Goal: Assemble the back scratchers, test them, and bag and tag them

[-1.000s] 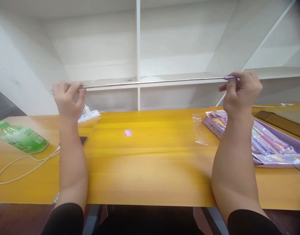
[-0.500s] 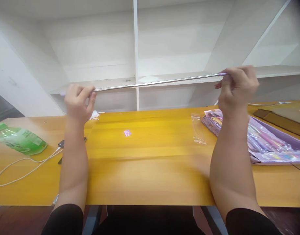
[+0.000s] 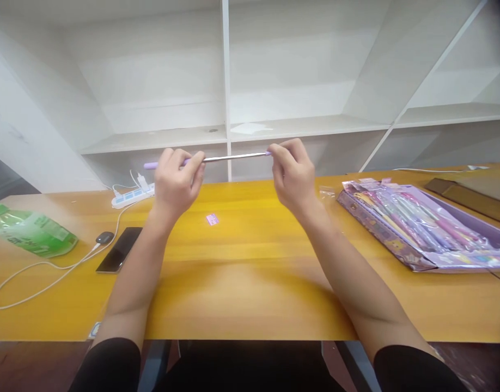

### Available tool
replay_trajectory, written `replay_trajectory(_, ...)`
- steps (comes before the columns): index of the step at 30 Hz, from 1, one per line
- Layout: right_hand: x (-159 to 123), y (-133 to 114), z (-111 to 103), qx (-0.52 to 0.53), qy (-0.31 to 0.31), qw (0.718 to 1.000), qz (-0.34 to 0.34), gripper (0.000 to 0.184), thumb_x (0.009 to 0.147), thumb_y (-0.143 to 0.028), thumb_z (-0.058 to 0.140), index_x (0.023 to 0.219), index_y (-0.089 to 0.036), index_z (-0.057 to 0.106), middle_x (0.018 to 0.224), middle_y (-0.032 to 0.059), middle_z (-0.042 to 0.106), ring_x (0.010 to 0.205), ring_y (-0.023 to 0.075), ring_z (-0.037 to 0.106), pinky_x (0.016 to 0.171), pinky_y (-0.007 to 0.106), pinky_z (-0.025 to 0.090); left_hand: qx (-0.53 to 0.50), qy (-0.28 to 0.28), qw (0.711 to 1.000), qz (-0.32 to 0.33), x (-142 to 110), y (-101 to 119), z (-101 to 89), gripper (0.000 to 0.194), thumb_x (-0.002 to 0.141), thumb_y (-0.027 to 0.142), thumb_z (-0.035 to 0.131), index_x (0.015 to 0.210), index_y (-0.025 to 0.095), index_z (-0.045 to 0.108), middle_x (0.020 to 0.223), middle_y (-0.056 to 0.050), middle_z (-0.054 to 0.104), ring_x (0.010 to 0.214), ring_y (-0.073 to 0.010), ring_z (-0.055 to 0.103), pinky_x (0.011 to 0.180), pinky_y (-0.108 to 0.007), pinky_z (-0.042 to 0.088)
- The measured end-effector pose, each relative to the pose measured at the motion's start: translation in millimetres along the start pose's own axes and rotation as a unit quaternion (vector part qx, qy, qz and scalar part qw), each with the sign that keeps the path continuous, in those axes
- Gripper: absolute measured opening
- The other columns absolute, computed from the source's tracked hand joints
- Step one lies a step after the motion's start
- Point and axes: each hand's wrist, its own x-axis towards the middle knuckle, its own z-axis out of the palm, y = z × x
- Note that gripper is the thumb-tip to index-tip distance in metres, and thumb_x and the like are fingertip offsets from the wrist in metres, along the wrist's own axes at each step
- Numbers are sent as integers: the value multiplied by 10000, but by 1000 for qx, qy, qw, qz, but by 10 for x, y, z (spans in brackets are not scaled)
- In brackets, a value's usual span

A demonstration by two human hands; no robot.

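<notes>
A thin telescopic rod [image 3: 236,157] is held up level above the table, silver in the middle with purple ends. My left hand [image 3: 177,177] is closed around its purple handle, part of which sticks out to the left. The small purple tip at the other end is pinched between the thumb and fingers of my right hand [image 3: 293,171]. Bare metal shows between the two hands. Below and between them, a small pink-purple printed card [image 3: 212,219] lies on the table.
On the left are a green bottle [image 3: 33,231] lying on its side, a phone [image 3: 119,250], a white cable and a power strip [image 3: 132,197]. A purple box [image 3: 376,231] holding several wrapped pens sits right. White shelves [image 3: 291,65] rise behind the yellow table [image 3: 250,283].
My hands have come closer together and the rod has become much shorter between them. The phone and power strip now show more fully beside my left arm.
</notes>
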Motion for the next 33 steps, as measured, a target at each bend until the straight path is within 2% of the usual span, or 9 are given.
replay_trajectory(4,-54,-200,127,22,19,999,17,358,1175,-221,394,1277,-280,732,1082,94,640,925,204,660,841,351,563,-9,2,1000,5,10,139,39,215,1106,257,579,1187,253,778,888,-93,618,837,-250,490,757,-411,389)
replay_trajectory(8,-90,-408,137,31,-16,999,-7,370,1145,-168,411,1305,-296,719,1072,85,646,888,197,639,805,330,547,-26,-15,999,17,-15,342,111,217,1123,257,568,1194,230,772,902,-95,635,836,-245,491,758,-399,392)
replay_trajectory(13,-85,-617,93,18,-42,998,-49,377,1110,-101,408,1302,-247,699,1076,92,637,837,175,611,761,306,531,-27,-24,999,15,-25,529,153,238,1133,259,549,1189,226,778,872,-82,655,801,-237,502,753,-394,402)
replay_trajectory(20,-44,-635,49,41,-55,996,-60,303,1040,-55,491,1224,-228,659,1017,65,636,736,160,563,654,286,472,-23,-21,999,14,16,527,56,159,1056,200,600,1078,223,756,794,-46,624,760,-229,498,748,-394,412)
replay_trajectory(27,-41,-632,47,36,-53,995,-72,311,1034,-39,476,1215,-226,644,1022,69,664,770,173,613,680,294,497,-9,-21,1000,15,33,581,16,167,1036,172,612,1082,225,763,805,-46,652,766,-226,505,749,-386,424)
replay_trajectory(33,-17,-646,23,10,-78,995,-67,306,1020,-49,497,1187,-242,664,1002,70,701,794,187,654,705,302,532,-11,-20,1000,14,38,583,3,163,1057,212,634,1128,248,776,833,-50,671,791,-231,524,748,-390,433)
